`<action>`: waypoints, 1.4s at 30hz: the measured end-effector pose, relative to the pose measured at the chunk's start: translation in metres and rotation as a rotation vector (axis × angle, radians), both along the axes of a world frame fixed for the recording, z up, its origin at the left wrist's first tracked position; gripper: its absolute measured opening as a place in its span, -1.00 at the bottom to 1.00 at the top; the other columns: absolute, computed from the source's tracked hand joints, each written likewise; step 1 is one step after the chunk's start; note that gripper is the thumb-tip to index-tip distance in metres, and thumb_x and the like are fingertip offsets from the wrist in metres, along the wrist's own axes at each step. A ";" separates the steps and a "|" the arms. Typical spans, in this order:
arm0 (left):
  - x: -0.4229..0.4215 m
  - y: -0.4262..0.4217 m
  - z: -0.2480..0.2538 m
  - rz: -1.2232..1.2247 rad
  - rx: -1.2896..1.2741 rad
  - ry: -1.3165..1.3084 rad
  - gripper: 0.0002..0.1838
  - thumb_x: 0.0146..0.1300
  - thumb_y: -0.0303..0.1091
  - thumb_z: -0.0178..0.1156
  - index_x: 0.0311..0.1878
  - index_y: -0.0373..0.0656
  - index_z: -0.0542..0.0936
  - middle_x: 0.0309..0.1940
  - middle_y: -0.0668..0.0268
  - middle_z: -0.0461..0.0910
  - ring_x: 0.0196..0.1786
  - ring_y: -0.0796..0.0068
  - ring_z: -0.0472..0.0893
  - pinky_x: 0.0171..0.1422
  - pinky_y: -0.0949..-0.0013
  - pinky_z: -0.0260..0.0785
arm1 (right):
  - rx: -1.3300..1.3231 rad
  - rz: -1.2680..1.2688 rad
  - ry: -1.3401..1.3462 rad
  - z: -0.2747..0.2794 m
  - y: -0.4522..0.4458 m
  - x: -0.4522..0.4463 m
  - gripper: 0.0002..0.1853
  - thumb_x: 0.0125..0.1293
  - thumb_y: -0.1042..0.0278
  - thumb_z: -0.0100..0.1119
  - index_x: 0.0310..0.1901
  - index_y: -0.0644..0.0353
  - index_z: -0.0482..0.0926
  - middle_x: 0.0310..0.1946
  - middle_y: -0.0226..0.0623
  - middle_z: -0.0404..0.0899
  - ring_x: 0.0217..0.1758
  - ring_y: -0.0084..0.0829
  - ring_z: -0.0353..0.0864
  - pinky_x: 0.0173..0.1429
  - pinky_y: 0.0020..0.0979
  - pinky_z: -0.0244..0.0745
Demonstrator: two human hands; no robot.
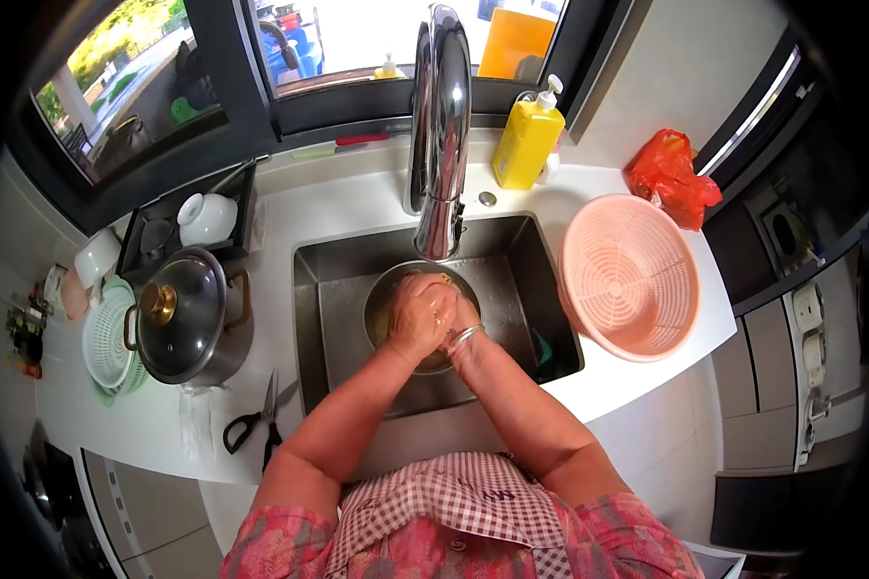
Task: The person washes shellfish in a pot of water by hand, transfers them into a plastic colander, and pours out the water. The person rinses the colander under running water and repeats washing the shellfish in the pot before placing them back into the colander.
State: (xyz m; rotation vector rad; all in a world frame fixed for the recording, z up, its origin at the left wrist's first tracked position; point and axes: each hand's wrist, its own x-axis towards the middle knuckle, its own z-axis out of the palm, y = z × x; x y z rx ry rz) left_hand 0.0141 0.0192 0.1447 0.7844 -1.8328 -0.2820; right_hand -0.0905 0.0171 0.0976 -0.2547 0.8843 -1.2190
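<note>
Both hands are together over a round metal bowl (379, 307) in the steel sink (333, 362). My left hand (421, 314) has its back turned up, with a ring on one finger and its fingers curled over the other hand. My right hand (464, 323), with a silver bangle at the wrist, is pressed against it from the right. Something small and yellowish shows at the fingertips, but what the hands hold between them is hidden. The chrome faucet (442, 145) hangs just beyond them, its spout above the bowl's far rim.
A lidded pot (188, 314), black-handled scissors (251, 422) and a dish rack with a white bowl (208, 218) are on the left. A pink basket (630, 280), red plastic bag (670, 177) and yellow pump bottle (528, 145) stand right of the faucet.
</note>
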 end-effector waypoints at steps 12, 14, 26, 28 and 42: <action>0.005 -0.010 0.020 -0.141 0.311 0.089 -0.71 0.42 -0.25 0.15 -0.09 -0.32 0.66 -0.13 0.10 0.70 -0.02 0.09 0.65 0.18 0.16 0.43 | -0.046 0.111 -0.189 -0.015 -0.018 -0.013 -0.68 0.54 0.02 -0.06 -0.04 0.01 0.62 -0.13 -0.34 0.71 -0.10 -0.33 0.73 -0.12 -0.30 0.69; 0.009 -0.013 0.016 -0.187 0.532 0.401 -0.66 0.47 -0.20 0.09 -0.05 -0.31 0.66 -0.09 0.18 0.70 0.02 0.23 0.64 0.21 0.23 0.41 | -0.023 0.077 -0.284 -0.007 -0.016 -0.015 -0.54 0.59 -0.01 -0.24 0.07 0.09 0.62 0.02 -0.21 0.72 0.02 -0.18 0.73 0.09 -0.12 0.67; 0.044 -0.006 -0.133 0.099 1.182 0.371 -0.63 0.46 -0.17 0.03 0.12 -0.18 0.65 -0.01 0.27 0.68 0.04 0.39 0.61 0.12 0.36 0.40 | -0.009 0.076 -0.355 0.000 -0.005 -0.024 -0.55 0.54 0.02 -0.17 -0.03 0.21 0.62 -0.13 -0.09 0.72 -0.12 -0.07 0.73 0.01 -0.01 0.68; 0.047 0.004 -0.122 0.068 1.283 0.417 -0.66 0.45 -0.18 0.05 0.09 -0.15 0.66 -0.07 0.30 0.69 -0.02 0.44 0.62 0.00 0.35 0.43 | -0.014 0.074 -0.360 0.013 -0.004 -0.025 -0.54 0.54 -0.01 -0.17 -0.03 0.22 0.62 -0.12 -0.07 0.71 -0.11 -0.05 0.72 0.02 0.00 0.67; 0.055 0.013 -0.119 0.036 1.467 0.256 -0.72 0.46 -0.16 0.07 0.02 -0.05 0.67 -0.25 0.41 0.69 -0.31 0.57 0.61 -0.32 0.41 0.40 | -0.219 -0.030 -0.559 0.135 0.013 -0.071 -0.40 0.51 -0.11 -0.15 0.08 0.37 0.55 -0.07 0.13 0.62 -0.08 0.08 0.63 -0.09 -0.03 0.66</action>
